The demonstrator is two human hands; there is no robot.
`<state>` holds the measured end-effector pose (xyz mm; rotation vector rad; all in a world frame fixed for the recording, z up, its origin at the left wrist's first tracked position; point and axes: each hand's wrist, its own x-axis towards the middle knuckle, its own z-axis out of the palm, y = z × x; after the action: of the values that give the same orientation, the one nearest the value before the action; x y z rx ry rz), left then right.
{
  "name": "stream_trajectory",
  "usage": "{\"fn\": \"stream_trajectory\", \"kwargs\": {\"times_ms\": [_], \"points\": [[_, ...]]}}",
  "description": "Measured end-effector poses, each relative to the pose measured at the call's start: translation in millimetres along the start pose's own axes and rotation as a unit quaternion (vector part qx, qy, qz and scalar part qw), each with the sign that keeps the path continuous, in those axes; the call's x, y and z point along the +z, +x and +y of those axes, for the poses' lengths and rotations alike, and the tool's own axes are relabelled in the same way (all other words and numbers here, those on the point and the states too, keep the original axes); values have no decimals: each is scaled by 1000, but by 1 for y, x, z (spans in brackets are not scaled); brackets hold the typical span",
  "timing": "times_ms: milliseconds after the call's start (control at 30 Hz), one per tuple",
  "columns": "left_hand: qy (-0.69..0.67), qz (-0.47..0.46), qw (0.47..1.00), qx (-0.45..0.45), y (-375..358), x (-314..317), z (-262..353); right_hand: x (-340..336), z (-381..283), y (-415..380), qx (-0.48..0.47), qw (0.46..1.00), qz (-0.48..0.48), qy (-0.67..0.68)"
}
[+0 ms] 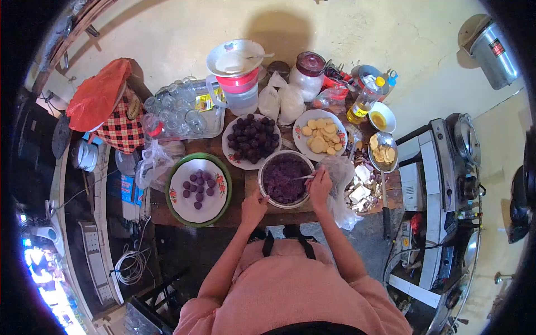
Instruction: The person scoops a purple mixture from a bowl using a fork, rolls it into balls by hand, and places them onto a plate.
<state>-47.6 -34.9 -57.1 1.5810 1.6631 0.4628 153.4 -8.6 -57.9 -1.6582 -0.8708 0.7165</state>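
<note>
In front of me a metal bowl [260, 181] holds a purple mash [285, 176]. My left hand [254, 210] is closed at the bowl's lower left rim. A spoon [303, 177] reaches into the mash from the right, its handle in the closed fingers of my right hand [320, 188]. Left of the bowl, a flowered white plate [181, 192] carries several small purple balls [200, 187]. Behind the bowl, another plate [229, 146] is heaped with dark purple balls [252, 138]. The plate [301, 120] beside it bears flat yellow rounds [324, 135].
A plastic bag [338, 192] and peelings with white pieces [360, 192] lie right of my right hand. Behind stand a water jug [241, 99], a lidded jar [308, 78], an oil bottle [360, 110] and a tray of glasses [212, 125]. A knife [386, 218] sits at the right edge.
</note>
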Motion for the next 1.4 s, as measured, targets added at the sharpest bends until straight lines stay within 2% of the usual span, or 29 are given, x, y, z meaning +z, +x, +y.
{"fn": "stream_trajectory", "kwargs": {"times_ms": [100, 200, 300, 400, 500, 567, 667, 700, 767, 800, 967, 1100, 1400], "points": [[0, -10, 1000, -26, -1, -3, 4, 3, -3, -11, 2, 1000, -1, 25], [8, 47, 998, -42, -4, -14, 16, -4, -11, -13, 39, 996, -7, 78], [-61, 209, 970, 110, 6, -14, 15, -15, -16, -11, 72, 988, -12, 139], [-260, 201, 937, 120, 21, -11, 42, -25, -35, -15, 54, 979, -19, 195], [-526, 180, 831, 33, 41, 6, 66, -28, -50, -23, 10, 973, -18, 229], [-658, 94, 744, -64, 49, 12, 79, -31, -50, -34, -42, 972, -28, 230], [-807, -34, 566, -163, 58, 15, 87, -41, -41, -53, -235, 970, -56, 8], [-844, -78, 497, -187, 61, 17, 88, -43, -42, -56, -323, 943, -74, -32], [-860, -62, 462, -207, 70, 27, 86, -47, -47, -62, -485, 860, -109, -113], [-867, -52, 445, -216, 73, 27, 88, -49, -44, -66, -487, 855, -125, -129], [-848, 4, 446, -286, 78, 27, 95, -65, -23, -83, -476, 842, -181, -180], [-829, 33, 460, -316, 80, 32, 92, -69, -31, -81, -499, 836, -167, -154], [-842, 40, 421, -336, 78, 43, 88, -90, -33, -86, -468, 848, -180, -169]]}}
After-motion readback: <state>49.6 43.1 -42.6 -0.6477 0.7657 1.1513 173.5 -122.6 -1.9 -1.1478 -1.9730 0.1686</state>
